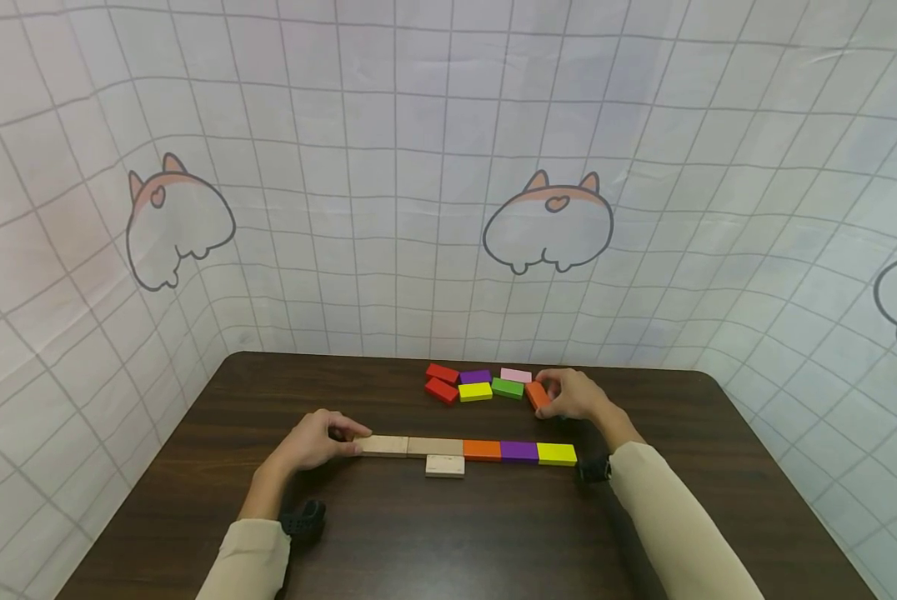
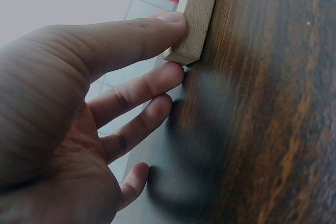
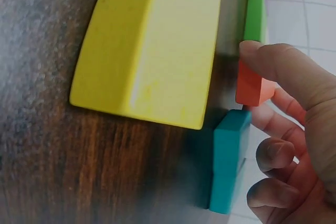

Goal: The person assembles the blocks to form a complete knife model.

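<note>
A row of flat rectangular blocks crosses the table: two plain wooden, then an orange block [image 1: 482, 451], a purple block [image 1: 519, 452] and a yellow block [image 1: 557, 454]. My left hand [image 1: 319, 439] pinches the free end of the leftmost wooden block [image 1: 383, 447], with the thumb on its near face [image 2: 197, 19]. Behind the row's right end, my right hand [image 1: 574, 394] holds another orange block [image 1: 537, 396] between thumb and fingers. That block tilts beside the green block [image 1: 508, 387]. Two teal blocks [image 3: 227, 148] show by my right fingers in the right wrist view.
A third wooden block [image 1: 444, 467] lies just in front of the row. Loose red [image 1: 442, 390], purple [image 1: 475, 377], yellow [image 1: 475, 392] and pink [image 1: 516, 375] blocks lie near the table's back edge. A gridded white curtain [image 1: 388, 250] hangs behind the dark table [image 1: 388, 542].
</note>
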The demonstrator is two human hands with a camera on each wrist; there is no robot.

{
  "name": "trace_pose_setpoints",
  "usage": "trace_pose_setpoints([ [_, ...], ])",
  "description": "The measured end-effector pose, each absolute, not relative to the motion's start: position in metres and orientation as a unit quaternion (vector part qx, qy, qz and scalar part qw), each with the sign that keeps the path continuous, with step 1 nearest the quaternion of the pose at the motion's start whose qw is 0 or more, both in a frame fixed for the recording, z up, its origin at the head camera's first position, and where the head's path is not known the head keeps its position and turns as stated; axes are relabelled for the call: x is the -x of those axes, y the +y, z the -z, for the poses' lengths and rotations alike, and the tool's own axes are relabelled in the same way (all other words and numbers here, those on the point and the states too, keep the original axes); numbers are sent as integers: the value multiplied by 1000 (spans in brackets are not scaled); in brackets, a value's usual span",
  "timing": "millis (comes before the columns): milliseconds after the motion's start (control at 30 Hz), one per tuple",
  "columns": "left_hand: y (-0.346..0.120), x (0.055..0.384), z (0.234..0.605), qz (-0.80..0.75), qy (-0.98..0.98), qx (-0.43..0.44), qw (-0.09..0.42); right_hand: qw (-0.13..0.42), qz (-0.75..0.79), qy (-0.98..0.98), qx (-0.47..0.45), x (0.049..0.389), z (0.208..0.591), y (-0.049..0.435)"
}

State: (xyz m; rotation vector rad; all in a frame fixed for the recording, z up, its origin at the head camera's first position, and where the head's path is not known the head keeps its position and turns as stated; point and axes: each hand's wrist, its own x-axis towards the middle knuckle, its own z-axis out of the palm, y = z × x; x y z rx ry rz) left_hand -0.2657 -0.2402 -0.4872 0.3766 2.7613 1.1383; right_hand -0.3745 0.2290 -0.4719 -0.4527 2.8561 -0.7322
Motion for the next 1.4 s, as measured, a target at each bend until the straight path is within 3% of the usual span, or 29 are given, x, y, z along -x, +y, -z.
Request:
trace_pose_setpoints([
  [267,-240,266,488,-377,916,-125,65,58,249,950,180,358,460,228],
  [567,-241,267,488,-379,913,-135,67,40,232,942,240,315,439,219],
  [800,-241,267,488,-375,914,-142,63,38,236,928,285,286,445,215],
  [1400,-240,266,488,-372,917,-132,63,90,245,914,310,256,469,185],
])
